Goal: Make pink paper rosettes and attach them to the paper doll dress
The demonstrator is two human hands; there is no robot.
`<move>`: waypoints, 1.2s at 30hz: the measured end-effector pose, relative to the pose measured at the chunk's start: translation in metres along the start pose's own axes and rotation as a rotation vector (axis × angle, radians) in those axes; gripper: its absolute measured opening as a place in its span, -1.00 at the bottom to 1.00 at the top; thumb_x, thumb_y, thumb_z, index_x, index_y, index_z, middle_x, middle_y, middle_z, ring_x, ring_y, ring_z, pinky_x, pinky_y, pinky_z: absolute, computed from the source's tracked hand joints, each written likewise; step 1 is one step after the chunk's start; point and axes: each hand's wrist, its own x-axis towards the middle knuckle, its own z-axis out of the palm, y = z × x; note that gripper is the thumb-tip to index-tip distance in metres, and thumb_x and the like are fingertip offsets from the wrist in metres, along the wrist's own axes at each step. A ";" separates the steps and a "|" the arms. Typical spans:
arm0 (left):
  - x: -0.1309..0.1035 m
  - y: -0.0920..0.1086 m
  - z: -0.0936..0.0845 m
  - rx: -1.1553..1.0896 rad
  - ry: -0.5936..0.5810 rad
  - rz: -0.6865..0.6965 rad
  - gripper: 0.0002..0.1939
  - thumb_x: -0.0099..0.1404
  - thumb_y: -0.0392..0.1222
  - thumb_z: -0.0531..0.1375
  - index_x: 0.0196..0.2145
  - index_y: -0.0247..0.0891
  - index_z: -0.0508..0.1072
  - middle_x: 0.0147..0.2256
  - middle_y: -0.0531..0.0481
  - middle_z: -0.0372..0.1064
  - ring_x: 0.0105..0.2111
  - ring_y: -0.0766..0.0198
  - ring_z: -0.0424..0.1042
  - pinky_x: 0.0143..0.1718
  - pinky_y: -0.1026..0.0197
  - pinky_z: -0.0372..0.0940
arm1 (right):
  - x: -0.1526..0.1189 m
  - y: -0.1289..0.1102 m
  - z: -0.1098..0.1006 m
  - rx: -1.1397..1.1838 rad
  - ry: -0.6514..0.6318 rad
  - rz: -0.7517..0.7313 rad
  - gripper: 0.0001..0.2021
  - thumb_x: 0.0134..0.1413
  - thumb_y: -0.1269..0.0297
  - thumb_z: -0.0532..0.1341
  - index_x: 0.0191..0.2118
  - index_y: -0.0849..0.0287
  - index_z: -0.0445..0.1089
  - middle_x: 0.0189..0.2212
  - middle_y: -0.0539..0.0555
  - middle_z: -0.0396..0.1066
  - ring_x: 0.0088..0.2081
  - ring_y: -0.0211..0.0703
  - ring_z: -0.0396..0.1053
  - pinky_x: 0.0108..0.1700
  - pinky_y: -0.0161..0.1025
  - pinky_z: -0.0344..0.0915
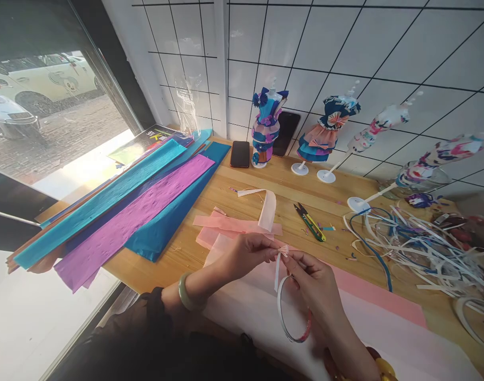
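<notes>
The pleat [284,251] is pale pink, the hoop [280,309] white with mottled red, the sheets [377,320] two pinks. The bangle [183,292] is pale green, the sleeve [141,325] black. The tangle [428,259] mixes white and blue. The table [333,198] is honey-brown with woodgrain, the wall [281,42] white with a black grid.

Left hand [243,258], right hand [318,283] pinch pleated pink piece [284,250]; white-and-red hoop [280,311] below, seemingly held in right.
</notes>
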 end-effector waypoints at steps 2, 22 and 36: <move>0.000 0.000 -0.001 -0.001 -0.010 -0.004 -0.80 0.16 -0.16 0.20 -0.33 -0.33 0.52 -0.45 -0.02 0.41 -0.46 0.40 0.33 -0.36 0.31 0.28 | 0.000 0.000 0.000 -0.001 0.002 0.005 -0.74 -0.06 0.06 0.22 -0.49 0.18 0.42 -0.71 -0.10 0.16 -0.67 -0.35 0.06 -0.63 -0.37 -0.01; -0.001 -0.002 0.000 -0.138 -0.037 -0.075 -0.81 0.13 -0.17 0.22 -0.36 -0.37 0.49 -0.45 -0.03 0.41 -0.50 0.42 0.32 -0.41 0.31 0.28 | -0.002 -0.002 0.001 0.237 -0.108 0.077 -0.60 0.00 0.10 0.20 -0.04 0.17 0.32 -0.64 -0.08 0.28 -0.61 -0.36 0.12 -0.62 -0.43 0.09; -0.003 0.000 0.002 0.030 -0.050 -0.085 -0.84 0.14 -0.19 0.19 -0.36 -0.36 0.48 -0.43 -0.02 0.41 -0.44 0.41 0.34 -0.40 0.34 0.27 | -0.003 0.006 0.004 0.066 0.050 0.045 -0.71 -0.04 0.03 0.22 -0.32 0.18 0.39 -0.75 -0.13 0.17 -0.71 -0.41 0.03 -0.71 -0.46 0.02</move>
